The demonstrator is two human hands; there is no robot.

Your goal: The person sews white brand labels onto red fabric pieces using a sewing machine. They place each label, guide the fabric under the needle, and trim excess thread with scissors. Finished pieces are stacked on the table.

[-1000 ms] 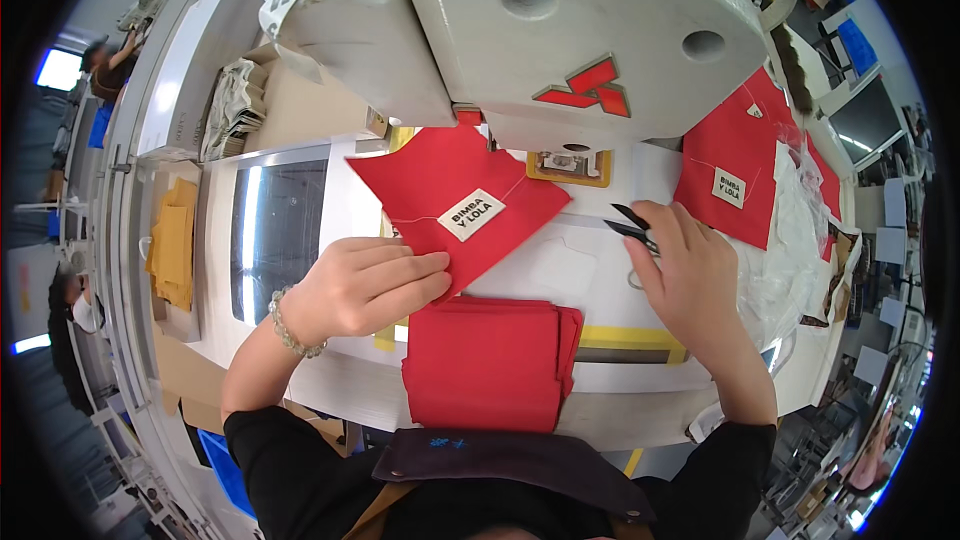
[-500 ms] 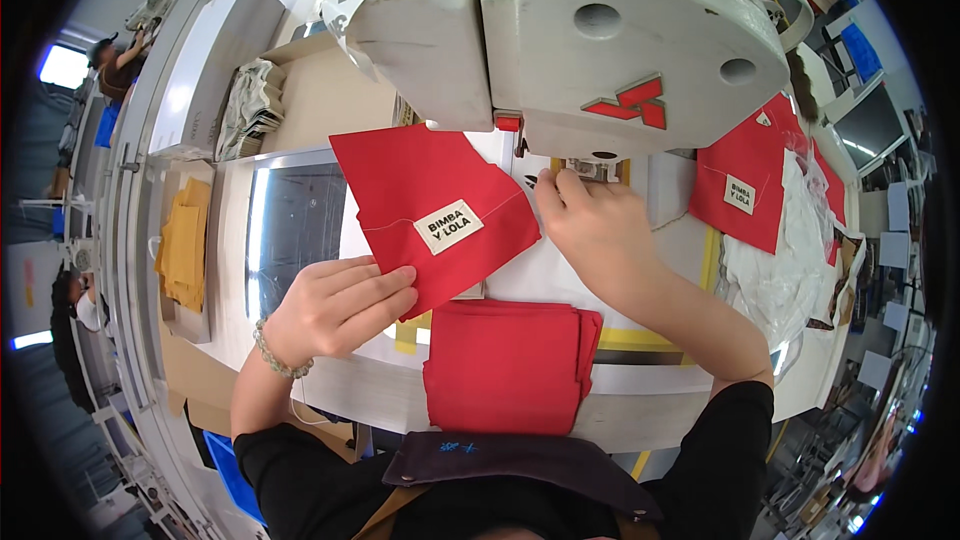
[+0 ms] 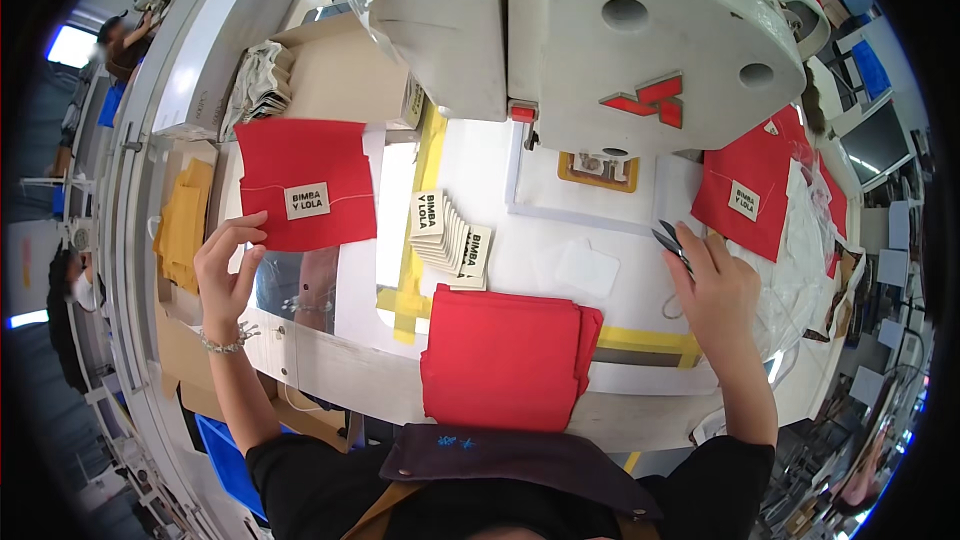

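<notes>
Red fabric piece (image 3: 305, 183) with sewn label, pinched at its lower edge by left hand (image 3: 226, 275), lies off the worktable's (image 3: 520, 240) left edge. Right hand (image 3: 722, 295) grips dark snips (image 3: 672, 244) near the right edge; red stack (image 3: 505, 357) sits at the front edge.

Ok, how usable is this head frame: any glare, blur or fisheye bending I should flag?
Head view: strong fisheye bending, with the table edge curving hard toward the dark rim; bright glare washes out the sewing machine head and the white work surface; the centre is sharp, the left hand, right hand and stack of red fabric crisp; the people at the far left rim are soft and dim.
</notes>
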